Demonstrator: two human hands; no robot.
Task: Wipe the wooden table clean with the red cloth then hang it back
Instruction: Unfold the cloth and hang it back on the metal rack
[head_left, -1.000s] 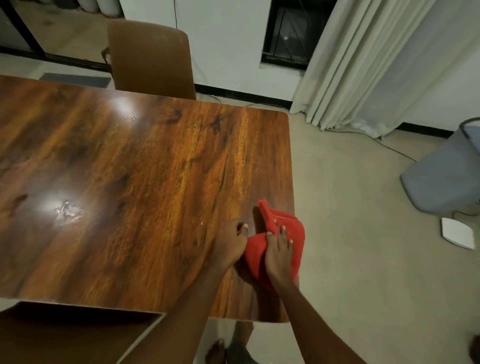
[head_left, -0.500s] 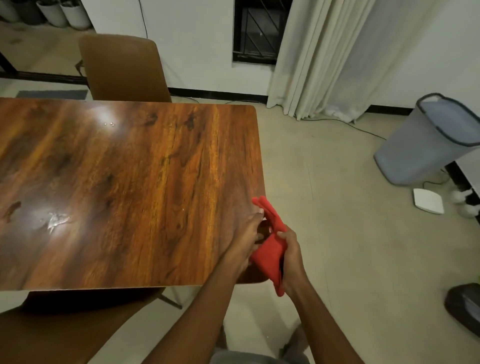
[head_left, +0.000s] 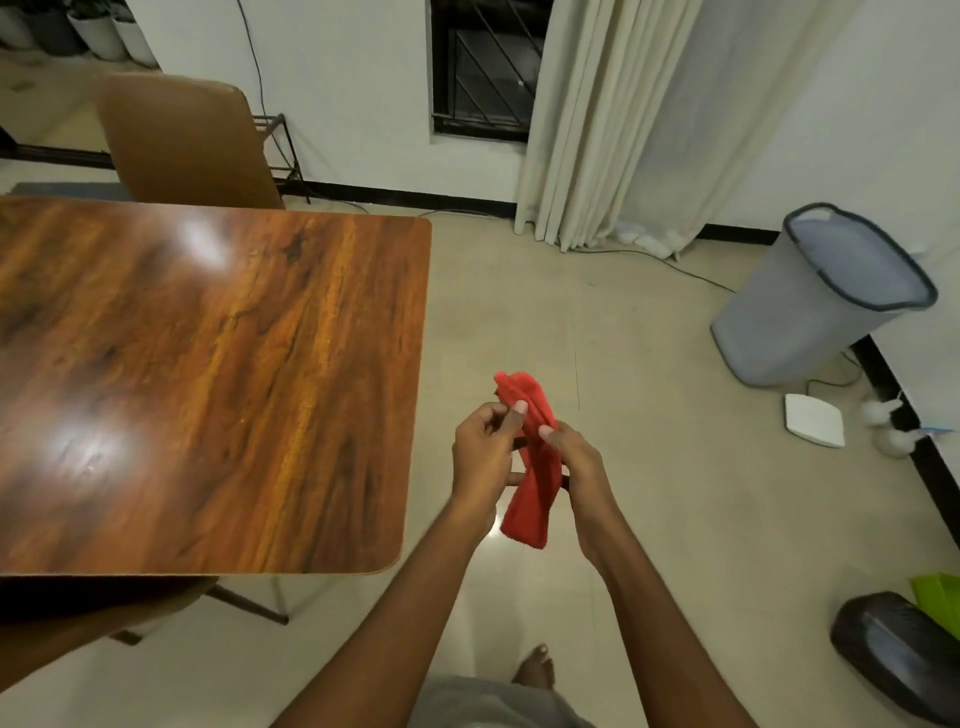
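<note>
The red cloth (head_left: 531, 470) hangs bunched in the air over the floor, right of the wooden table (head_left: 208, 374). My left hand (head_left: 480, 449) pinches its upper part between thumb and fingers. My right hand (head_left: 576, 465) grips the cloth's right edge lower down. The cloth's bottom end dangles free below both hands. The table top is glossy, with light reflections on its left half, and neither hand touches it.
A brown chair (head_left: 187, 140) stands behind the table, and another chair seat (head_left: 78, 618) shows under its near edge. A grey laundry basket (head_left: 826, 296) stands at the right wall, with a white flat device (head_left: 813, 420), a dark object (head_left: 898, 660) and curtains (head_left: 623, 119) nearby.
The cloth was lifted off the table's near right corner and carried right, off the table. Both hands now hold it in the air over the floor. The view turned right.
</note>
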